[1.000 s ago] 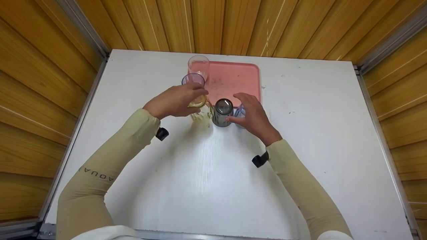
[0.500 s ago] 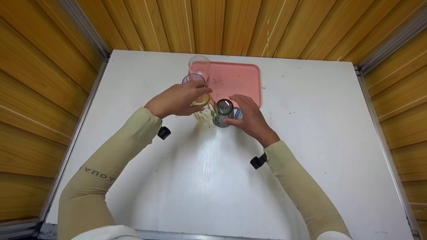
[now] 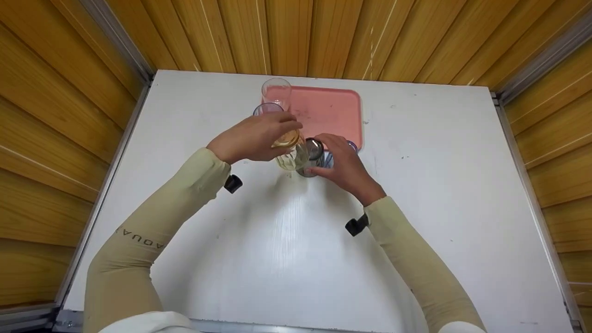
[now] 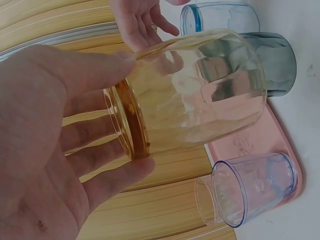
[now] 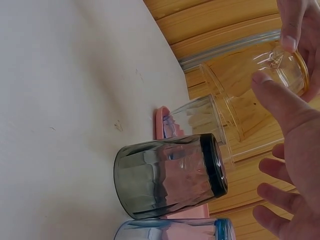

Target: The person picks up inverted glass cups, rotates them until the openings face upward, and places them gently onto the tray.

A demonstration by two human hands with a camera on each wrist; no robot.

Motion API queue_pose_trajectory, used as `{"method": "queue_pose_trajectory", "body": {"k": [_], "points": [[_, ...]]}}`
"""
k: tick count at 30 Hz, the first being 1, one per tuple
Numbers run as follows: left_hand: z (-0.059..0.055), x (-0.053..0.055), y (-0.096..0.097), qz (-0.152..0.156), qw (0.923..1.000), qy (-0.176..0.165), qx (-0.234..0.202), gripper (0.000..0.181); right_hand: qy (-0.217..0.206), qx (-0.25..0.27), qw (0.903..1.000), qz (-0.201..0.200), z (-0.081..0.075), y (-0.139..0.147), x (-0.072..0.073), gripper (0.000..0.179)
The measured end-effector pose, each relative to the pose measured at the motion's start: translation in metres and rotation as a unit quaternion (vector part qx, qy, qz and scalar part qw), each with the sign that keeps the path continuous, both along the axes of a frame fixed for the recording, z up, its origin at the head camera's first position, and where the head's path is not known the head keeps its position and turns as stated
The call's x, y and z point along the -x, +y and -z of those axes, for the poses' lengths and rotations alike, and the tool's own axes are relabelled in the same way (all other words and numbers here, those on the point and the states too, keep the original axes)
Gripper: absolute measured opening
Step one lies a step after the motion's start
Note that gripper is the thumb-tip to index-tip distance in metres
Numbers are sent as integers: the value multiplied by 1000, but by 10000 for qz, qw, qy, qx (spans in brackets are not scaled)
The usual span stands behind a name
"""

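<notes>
A yellow tumbler (image 4: 200,95) is upside down in the air, its thick base between the thumb and fingers of my left hand (image 3: 256,136). In the right wrist view the yellow tumbler's rim hangs above the table. Beside it a dark grey tumbler (image 5: 167,175) stands upside down on the table. My right hand (image 3: 344,166) is spread over the grey tumbler with relaxed fingers; the right wrist view shows a gap between them. A blue tumbler (image 4: 225,17), also inverted, stands right of the grey one, partly hidden by my right hand in the head view.
A pink tray (image 3: 326,111) lies at the back of the white table (image 3: 439,185). A clear tumbler (image 3: 276,90) and a purple-rimmed tumbler (image 4: 255,185) stand upright at its left side. Wood-patterned panels (image 3: 323,37) enclose the table behind and at the sides.
My left hand has lifted the yellow tumbler and carried it right, towards the grey one. My right hand has shifted slightly left over the grey tumbler, uncovering part of the blue tumbler.
</notes>
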State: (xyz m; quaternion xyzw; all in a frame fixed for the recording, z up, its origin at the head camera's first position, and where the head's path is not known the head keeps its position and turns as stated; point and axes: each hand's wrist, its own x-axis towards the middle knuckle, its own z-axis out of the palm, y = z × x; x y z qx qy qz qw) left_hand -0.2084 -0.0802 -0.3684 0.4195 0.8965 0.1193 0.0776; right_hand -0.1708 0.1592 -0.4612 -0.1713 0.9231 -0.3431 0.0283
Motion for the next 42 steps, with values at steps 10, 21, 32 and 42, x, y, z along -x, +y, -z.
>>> {"method": "queue_pose_trajectory", "body": {"k": [10, 21, 32, 42], "points": [[0, -2, 7, 48, 9999, 33, -130, 52, -259, -73, 9996, 34, 1, -1, -2, 78], [1, -3, 11, 147, 9995, 50, -287, 55, -476, -4, 9988, 90, 3, -2, -3, 85], [1, -3, 13, 185, 9990, -80, -410, 55, -681, 61, 9973, 266, 4, -3, -2, 96], [-1, -2, 15, 179, 9986, -171, -472, 57, -948, 230, 9947, 325, 5, -1, 2, 100]]}}
